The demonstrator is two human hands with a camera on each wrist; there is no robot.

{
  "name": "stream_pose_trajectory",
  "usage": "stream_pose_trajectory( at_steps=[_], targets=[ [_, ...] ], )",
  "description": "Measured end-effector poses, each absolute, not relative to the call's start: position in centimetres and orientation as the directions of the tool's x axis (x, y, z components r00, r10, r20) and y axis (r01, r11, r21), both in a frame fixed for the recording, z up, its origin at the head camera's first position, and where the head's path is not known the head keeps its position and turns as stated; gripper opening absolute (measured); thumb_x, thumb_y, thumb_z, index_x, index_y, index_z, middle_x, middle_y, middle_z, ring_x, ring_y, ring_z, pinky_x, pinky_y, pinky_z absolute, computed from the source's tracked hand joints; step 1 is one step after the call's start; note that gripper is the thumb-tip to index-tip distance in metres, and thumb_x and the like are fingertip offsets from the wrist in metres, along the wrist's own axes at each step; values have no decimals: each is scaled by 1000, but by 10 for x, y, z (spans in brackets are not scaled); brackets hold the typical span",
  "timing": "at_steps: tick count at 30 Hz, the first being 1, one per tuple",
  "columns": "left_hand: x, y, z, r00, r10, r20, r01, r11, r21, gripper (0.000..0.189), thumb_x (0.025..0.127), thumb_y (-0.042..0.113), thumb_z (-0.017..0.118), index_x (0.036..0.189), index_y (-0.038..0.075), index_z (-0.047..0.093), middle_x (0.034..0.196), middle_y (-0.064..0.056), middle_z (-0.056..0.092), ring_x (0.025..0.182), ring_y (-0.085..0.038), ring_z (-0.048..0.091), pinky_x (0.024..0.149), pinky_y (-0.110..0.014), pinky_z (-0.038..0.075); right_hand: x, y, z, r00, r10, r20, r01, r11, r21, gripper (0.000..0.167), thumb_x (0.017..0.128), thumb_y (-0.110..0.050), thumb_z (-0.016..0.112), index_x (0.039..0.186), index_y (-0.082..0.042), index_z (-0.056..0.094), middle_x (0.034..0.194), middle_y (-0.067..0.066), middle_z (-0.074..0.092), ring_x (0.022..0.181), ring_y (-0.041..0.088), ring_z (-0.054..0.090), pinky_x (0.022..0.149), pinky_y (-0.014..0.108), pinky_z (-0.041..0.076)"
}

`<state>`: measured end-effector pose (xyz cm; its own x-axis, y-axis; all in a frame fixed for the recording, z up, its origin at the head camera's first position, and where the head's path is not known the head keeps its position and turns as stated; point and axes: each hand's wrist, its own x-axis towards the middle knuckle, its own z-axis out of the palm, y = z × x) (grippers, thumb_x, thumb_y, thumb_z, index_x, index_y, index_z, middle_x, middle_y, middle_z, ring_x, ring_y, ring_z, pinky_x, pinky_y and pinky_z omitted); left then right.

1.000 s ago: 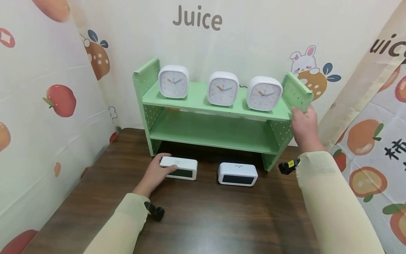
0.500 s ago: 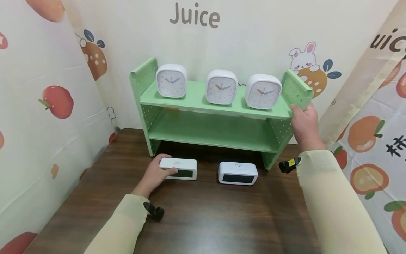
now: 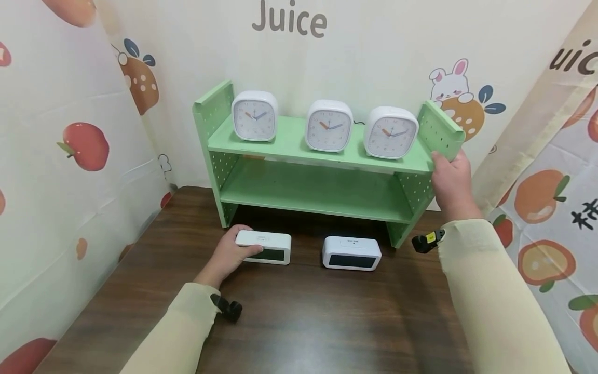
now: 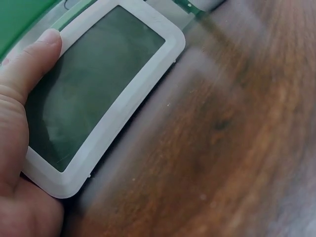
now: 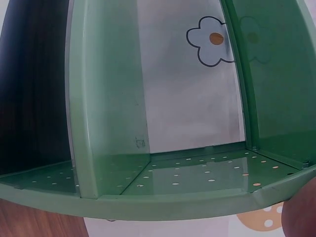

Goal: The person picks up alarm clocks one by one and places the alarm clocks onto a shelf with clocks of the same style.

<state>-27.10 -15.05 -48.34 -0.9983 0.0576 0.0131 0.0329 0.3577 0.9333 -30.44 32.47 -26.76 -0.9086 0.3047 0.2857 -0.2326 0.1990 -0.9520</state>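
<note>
My left hand point(image 3: 228, 255) holds the left end of a white digital clock point(image 3: 275, 245) with a dark screen, standing on the table. Its thumb lies across the front, as the left wrist view of the clock point(image 4: 111, 64) also shows; the other fingers are hidden behind. At the right end of a green two-tier shelf point(image 3: 317, 188), my right hand point(image 3: 452, 182) grips the perforated side panel. Only a sliver of that hand point(image 5: 301, 212) shows in the right wrist view, beside the shelf's open tiers. A second white digital clock point(image 3: 352, 253) sits in front of the shelf.
On the upper tier stand three white square clocks: a left one point(image 3: 254, 116), a middle one point(image 3: 329, 126) and a right one point(image 3: 391, 133). The dark wooden table point(image 3: 308, 317) extends in front. A fruit-print curtain point(image 3: 107, 197) hangs close around the back and sides.
</note>
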Motion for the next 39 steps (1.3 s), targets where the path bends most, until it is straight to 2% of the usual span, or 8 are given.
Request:
stream_pose_trajectory(
  at_steps=[4, 7, 11, 16, 22, 25, 32, 39],
  targets=[
    [-269, -148, -481, -998, 64, 6, 27, 341, 940, 58, 85, 25, 88, 129, 7, 55, 126, -15, 59, 110, -30, 55, 92, -40, 46, -304, 325, -267, -908, 294, 299, -251, 192, -949, 43, 108, -25, 51, 148, -11, 50, 137, 9, 58, 110, 12, 60, 94, 23, 49],
    [-267, -145, -478, -998, 69, 3, 24, 316, 949, 58, 85, 25, 88, 129, 7, 55, 126, -16, 59, 110, -30, 55, 91, -39, 48, -303, 325, -268, -913, 286, 292, -243, 194, -950, 44, 108, -25, 50, 150, -12, 49, 140, 9, 56, 115, 13, 58, 100, 25, 47],
    [-266, -145, -470, -998, 62, 3, 22, 308, 951, 58, 86, 25, 87, 130, 6, 54, 127, -15, 59, 109, -29, 55, 88, -37, 48, -302, 326, -269, -921, 281, 269, -212, 215, -953, 45, 109, -27, 49, 152, -15, 46, 144, 9, 54, 118, 13, 56, 110, 34, 41],
    [-265, -149, -453, -997, 79, 10, 34, 307, 951, 59, 87, 24, 86, 132, 4, 53, 128, -17, 57, 110, -31, 54, 88, -38, 48, -302, 326, -270, -922, 276, 273, -221, 206, -953, 45, 109, -26, 48, 152, -13, 46, 144, 10, 53, 118, 14, 56, 110, 36, 41],
    [-278, -154, -425, -994, 92, 51, 76, 288, 955, 61, 87, 24, 86, 133, 3, 52, 130, -17, 55, 111, -31, 52, 92, -40, 46, -301, 326, -269, -914, 276, 296, -244, 206, -948, 45, 109, -26, 49, 151, -12, 47, 138, 9, 56, 111, 13, 60, 95, 24, 49],
    [-284, -155, -409, -993, 98, 70, 93, 254, 963, 61, 87, 20, 85, 133, 0, 51, 129, -18, 55, 111, -30, 51, 93, -40, 45, -301, 326, -268, -915, 269, 301, -247, 219, -944, 44, 109, -27, 49, 150, -12, 48, 135, 8, 58, 108, 13, 61, 89, 22, 50],
    [-297, -156, -375, -990, 111, 89, 116, 265, 957, 62, 88, 20, 85, 135, -1, 49, 133, -18, 52, 114, -31, 50, 94, -39, 44, -304, 327, -271, -911, 283, 302, -231, 257, -938, 44, 109, -28, 48, 151, -13, 47, 138, 8, 56, 114, 13, 57, 104, 34, 44],
    [-312, -155, -361, -988, 129, 80, 119, 327, 938, 68, 87, 27, 86, 138, 1, 48, 135, -18, 51, 115, -32, 50, 96, -42, 45, -305, 329, -270, -915, 269, 300, -223, 282, -933, 45, 109, -30, 48, 151, -13, 47, 138, 8, 56, 112, 13, 58, 103, 35, 45]
  ],
)
